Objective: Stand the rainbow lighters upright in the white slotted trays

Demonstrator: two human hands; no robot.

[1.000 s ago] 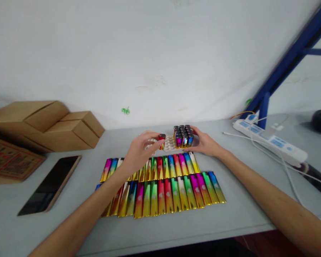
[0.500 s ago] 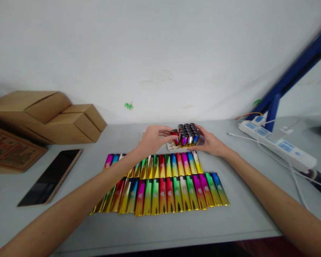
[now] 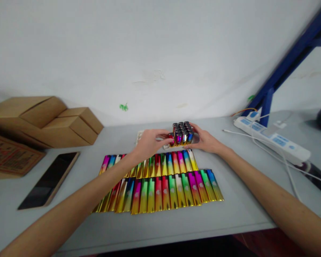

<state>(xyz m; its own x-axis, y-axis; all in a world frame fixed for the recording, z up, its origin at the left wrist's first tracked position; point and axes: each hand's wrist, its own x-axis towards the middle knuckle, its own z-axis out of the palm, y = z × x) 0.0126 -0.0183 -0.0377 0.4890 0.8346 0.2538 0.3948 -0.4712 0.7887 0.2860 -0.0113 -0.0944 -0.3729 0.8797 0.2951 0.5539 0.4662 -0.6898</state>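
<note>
My left hand (image 3: 151,142) pinches a red lighter (image 3: 171,138) between thumb and fingers. That lighter stands upright at the left front of a tight block of upright lighters (image 3: 182,132) with dark tops. They stand in a white tray (image 3: 166,146), whose cells show a little at the left. My right hand (image 3: 206,142) is around the right side of the block, fingers behind and thumb at the tray's front edge. Nearer to me lie two rows of shiny multicoloured lighters, a back row (image 3: 160,166) and a front row (image 3: 160,194). My left forearm covers part of both.
Cardboard boxes (image 3: 69,130) stand at the left, with a dark-screened phone (image 3: 50,180) in front of them. On the right lie a white power strip (image 3: 273,137) and white cables (image 3: 285,164). A blue metal frame (image 3: 291,60) rises behind, against the wall.
The red lighter in my left hand has gone down, its top now about level with the lighters beside it. My right hand keeps its hold. The whole view has shifted slightly.
</note>
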